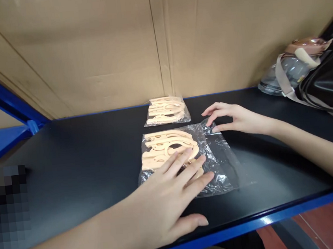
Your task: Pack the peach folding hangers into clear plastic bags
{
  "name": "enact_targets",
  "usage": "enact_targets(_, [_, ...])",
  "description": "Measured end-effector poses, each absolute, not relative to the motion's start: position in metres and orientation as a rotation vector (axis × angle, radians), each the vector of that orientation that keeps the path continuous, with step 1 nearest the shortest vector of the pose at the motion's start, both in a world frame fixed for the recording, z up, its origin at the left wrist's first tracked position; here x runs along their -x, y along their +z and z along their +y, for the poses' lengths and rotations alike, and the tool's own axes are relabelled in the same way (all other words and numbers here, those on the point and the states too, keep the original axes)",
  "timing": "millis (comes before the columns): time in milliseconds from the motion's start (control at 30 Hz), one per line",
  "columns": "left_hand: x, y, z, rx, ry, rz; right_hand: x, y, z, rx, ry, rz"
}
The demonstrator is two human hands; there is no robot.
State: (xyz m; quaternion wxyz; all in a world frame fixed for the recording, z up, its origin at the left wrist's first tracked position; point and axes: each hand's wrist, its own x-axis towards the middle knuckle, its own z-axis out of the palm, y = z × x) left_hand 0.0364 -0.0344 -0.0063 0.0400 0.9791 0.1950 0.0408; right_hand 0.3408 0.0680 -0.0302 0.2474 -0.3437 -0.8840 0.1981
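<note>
A clear plastic bag (221, 154) lies flat on the black shelf, holding cream-coloured plastic pieces that look like folding clothes hangers (156, 143). My left hand (174, 195) rests spread over the lower part of the bag and covers some of the hangers. Its fingers point right and its thumb lies apart, near the shelf's front edge. At the bag's upper right corner is my right hand (231, 119), with fingers curved and parted. The fingertips hover at or just touch the loose plastic there; I cannot tell which. Behind lies a second bag of hangers (167, 109).
Brown cardboard (101, 48) stands along the back of the black shelf (77, 157), which has a blue front rail (254, 225). At the right back are a clear bottle (293, 67) with a strap and a black bag (332, 75). A blue post (5, 94) is at left.
</note>
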Motion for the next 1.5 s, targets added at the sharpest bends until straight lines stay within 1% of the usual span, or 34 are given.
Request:
enact_targets(200, [-0.042,-0.018,-0.032,-3.006,0.142,0.543,-0.335,-0.020,0.069,0.978,0.679,-2.312])
enact_targets(400, [-0.042,-0.022,-0.028,-2.967,0.215,0.468,-0.304,-0.003,0.078,0.911,1.094,-2.219])
enact_targets(500, [-0.041,-0.024,-0.028,-2.968,0.232,0.461,-0.283,-0.006,0.082,0.903,1.173,-2.182])
enact_targets(567, [-0.041,-0.025,-0.029,-2.975,0.240,0.465,-0.271,-0.012,0.082,0.926,1.087,-2.194])
enact_targets(633, [-0.041,-0.025,-0.029,-2.990,0.260,0.460,-0.262,-0.019,0.080,0.962,0.912,-2.253])
enact_targets(700, [-0.040,-0.025,-0.029,-2.989,0.358,0.427,-0.256,-0.025,0.076,0.998,0.701,-2.330])
enact_targets(833, [-0.037,-0.024,-0.028,-2.917,0.750,0.308,-0.248,-0.034,0.068,1.081,0.400,-2.391])
enact_targets(900, [-0.036,-0.025,-0.027,-2.932,1.010,0.315,-0.245,-0.036,0.066,1.118,0.344,-2.383])
enact_targets(967, [-0.034,-0.027,-0.024,-2.992,1.147,0.350,-0.243,-0.037,0.065,1.167,0.306,-2.379])
enact_targets(1133, [-0.034,-0.034,-0.019,-2.951,0.948,0.470,-0.242,-0.039,0.060,1.168,0.076,-2.341])
enact_targets(1267, [-0.036,-0.036,-0.018,-2.899,0.936,0.466,-0.242,-0.039,0.057,1.113,-0.126,-2.316])
enact_targets(1500, [-0.037,-0.029,-0.019,-2.910,0.906,0.427,-0.244,-0.043,0.061,1.074,-0.234,-2.389])
